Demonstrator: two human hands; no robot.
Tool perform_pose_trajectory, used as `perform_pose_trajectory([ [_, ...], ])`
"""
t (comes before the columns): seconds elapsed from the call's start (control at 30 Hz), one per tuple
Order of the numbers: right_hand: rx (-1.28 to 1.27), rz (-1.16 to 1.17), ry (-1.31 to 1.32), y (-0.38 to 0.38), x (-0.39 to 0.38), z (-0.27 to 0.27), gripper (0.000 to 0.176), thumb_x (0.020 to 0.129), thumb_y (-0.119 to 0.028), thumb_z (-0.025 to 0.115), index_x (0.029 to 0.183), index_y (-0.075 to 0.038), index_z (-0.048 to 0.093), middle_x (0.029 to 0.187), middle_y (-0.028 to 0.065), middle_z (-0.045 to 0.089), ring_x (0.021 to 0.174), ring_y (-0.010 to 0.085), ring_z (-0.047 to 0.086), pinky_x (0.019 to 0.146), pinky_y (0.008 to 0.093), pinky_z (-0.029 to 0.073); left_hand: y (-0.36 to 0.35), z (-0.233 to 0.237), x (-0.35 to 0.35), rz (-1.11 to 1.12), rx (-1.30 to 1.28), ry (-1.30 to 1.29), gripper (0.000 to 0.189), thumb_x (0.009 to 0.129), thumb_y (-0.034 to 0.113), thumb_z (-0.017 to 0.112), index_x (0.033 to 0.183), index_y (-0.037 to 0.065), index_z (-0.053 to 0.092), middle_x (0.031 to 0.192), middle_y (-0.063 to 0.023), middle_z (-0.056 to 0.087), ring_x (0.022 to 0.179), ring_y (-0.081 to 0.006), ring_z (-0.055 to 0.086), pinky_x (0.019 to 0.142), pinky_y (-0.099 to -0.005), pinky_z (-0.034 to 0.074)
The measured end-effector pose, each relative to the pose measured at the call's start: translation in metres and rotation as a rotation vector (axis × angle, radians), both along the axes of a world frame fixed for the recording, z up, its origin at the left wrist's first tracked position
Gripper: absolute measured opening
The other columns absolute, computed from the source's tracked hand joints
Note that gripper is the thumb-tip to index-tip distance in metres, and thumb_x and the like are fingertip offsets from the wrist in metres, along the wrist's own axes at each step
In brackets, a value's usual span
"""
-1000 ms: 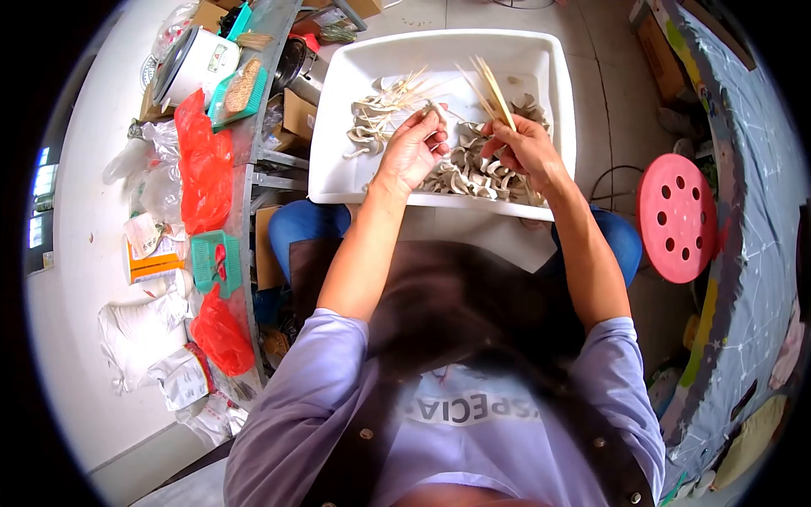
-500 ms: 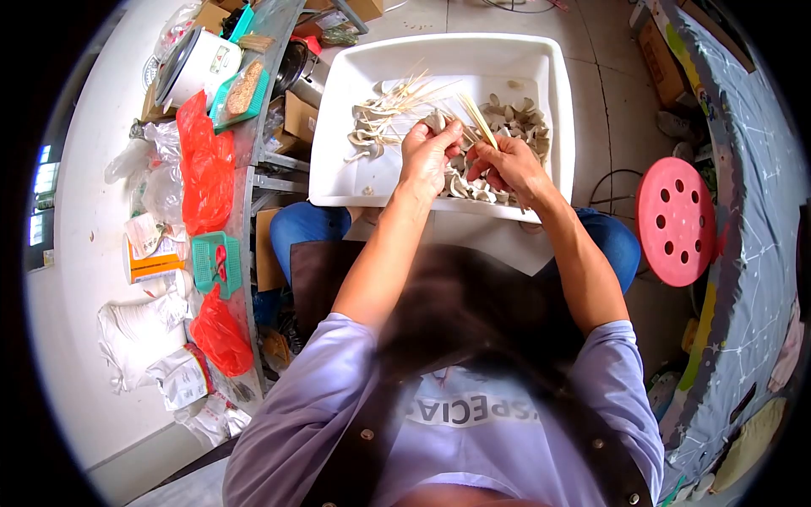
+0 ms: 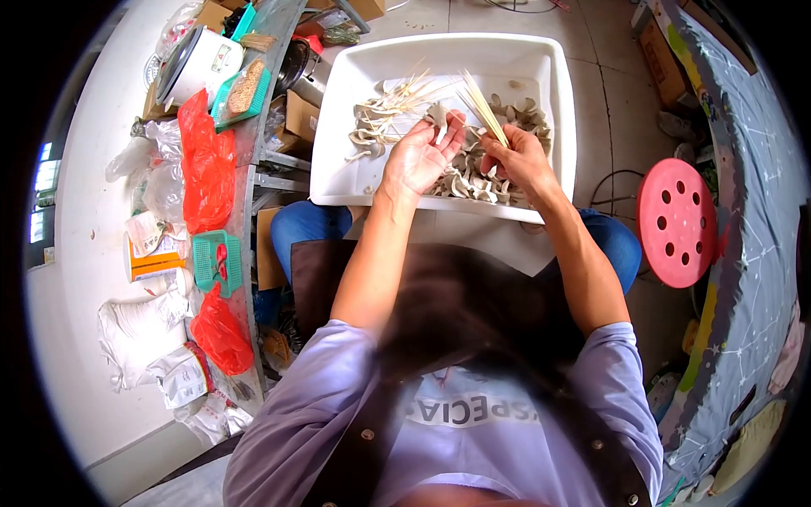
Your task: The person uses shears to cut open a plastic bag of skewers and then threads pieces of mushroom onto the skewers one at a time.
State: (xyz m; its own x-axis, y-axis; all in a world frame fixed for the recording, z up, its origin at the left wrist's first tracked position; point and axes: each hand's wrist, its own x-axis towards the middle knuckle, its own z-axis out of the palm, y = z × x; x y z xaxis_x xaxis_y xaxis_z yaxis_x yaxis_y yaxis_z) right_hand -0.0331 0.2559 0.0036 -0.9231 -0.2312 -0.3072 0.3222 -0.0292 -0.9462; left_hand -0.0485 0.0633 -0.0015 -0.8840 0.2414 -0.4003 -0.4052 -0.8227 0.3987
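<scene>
My left hand [image 3: 416, 160] is turned palm up over the white tub [image 3: 338, 182], its fingers loosely curled and a grey-white mushroom piece [image 3: 438, 117] held at them. In my right hand [image 3: 521, 159] is a bundle of thin bamboo skewers [image 3: 483, 103], gripped near one end and slanting up to the left. Loose mushroom pieces [image 3: 481, 182] lie heaped under and beside my hands, on the tub's right side. On its left side rests a group of skewers with mushroom pieces on them [image 3: 372, 127].
A red round stool [image 3: 676, 222] with holes stands right of the tub. To the left, a table carries red plastic bags [image 3: 207, 169], a green basket [image 3: 216, 262] with red-handled scissors, and a white cooker [image 3: 198, 68]. Patterned grey cloth [image 3: 752, 211] hangs at the far right.
My left hand has turned palm up and its fingers have opened out, with the mushroom piece now in plain view. The right hand, still holding the skewers, has shifted slightly away from it.
</scene>
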Motion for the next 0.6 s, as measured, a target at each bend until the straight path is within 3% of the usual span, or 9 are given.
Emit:
perform_pose_trajectory([
  [0.07, 0.046, 0.023, 0.045, -0.002, 0.001, 0.002, 0.015, 0.091, -0.019, 0.059, 0.092, -0.004, 0.06, 0.063, 0.0019, 0.061, 0.051, 0.0037, 0.043, 0.046, 0.0196, 0.033, -0.001, 0.002, 0.0, 0.017, -0.133, 0.125, 0.029, 0.092, -0.003, 0.044, 0.12, -0.001, 0.047, 0.117, -0.0159, 0.058, 0.109, -0.0277, 0.057, 0.098, -0.0424, 0.048],
  [0.2, 0.094, 0.037, 0.054, -0.003, 0.003, 0.01, 0.014, 0.092, -0.018, 0.058, 0.091, -0.005, 0.059, 0.062, 0.0011, 0.06, 0.05, 0.0033, 0.041, 0.046, 0.019, 0.031, -0.004, 0.004, 0.0, 0.077, -0.223, 0.123, 0.031, 0.092, -0.004, 0.046, 0.122, -0.001, 0.047, 0.115, -0.0153, 0.059, 0.108, -0.0268, 0.06, 0.093, -0.0381, 0.051],
  [0.37, 0.134, 0.082, 0.067, -0.003, 0.002, 0.007, 0.019, 0.089, -0.022, 0.059, 0.091, -0.003, 0.063, 0.063, 0.0024, 0.063, 0.057, 0.0073, 0.05, 0.054, 0.0249, 0.039, -0.003, 0.011, 0.002, 0.079, -0.447, 0.109, 0.034, 0.09, -0.003, 0.052, 0.124, 0.0, 0.048, 0.112, -0.0142, 0.062, 0.103, -0.0254, 0.062, 0.09, -0.0354, 0.052],
  [0.47, 0.158, 0.089, 0.108, -0.004, 0.002, 0.003, 0.016, 0.091, -0.019, 0.058, 0.088, -0.004, 0.06, 0.062, 0.0014, 0.061, 0.053, 0.0051, 0.045, 0.049, 0.0223, 0.034, -0.009, 0.014, 0.002, 0.01, -0.312, 0.151, 0.04, 0.089, 0.0, 0.057, 0.127, 0.0, 0.047, 0.114, -0.0127, 0.061, 0.108, -0.0233, 0.06, 0.094, -0.0343, 0.05],
  [0.6, 0.191, 0.103, 0.127, -0.005, 0.002, 0.007, 0.015, 0.091, -0.018, 0.057, 0.086, -0.004, 0.058, 0.062, 0.0011, 0.061, 0.052, 0.0043, 0.043, 0.047, 0.0213, 0.033, -0.006, 0.016, 0.003, 0.064, -0.43, 0.13, 0.039, 0.088, 0.002, 0.06, 0.126, 0.004, 0.049, 0.108, -0.0098, 0.064, 0.103, -0.0207, 0.062, 0.089, -0.0317, 0.05],
])
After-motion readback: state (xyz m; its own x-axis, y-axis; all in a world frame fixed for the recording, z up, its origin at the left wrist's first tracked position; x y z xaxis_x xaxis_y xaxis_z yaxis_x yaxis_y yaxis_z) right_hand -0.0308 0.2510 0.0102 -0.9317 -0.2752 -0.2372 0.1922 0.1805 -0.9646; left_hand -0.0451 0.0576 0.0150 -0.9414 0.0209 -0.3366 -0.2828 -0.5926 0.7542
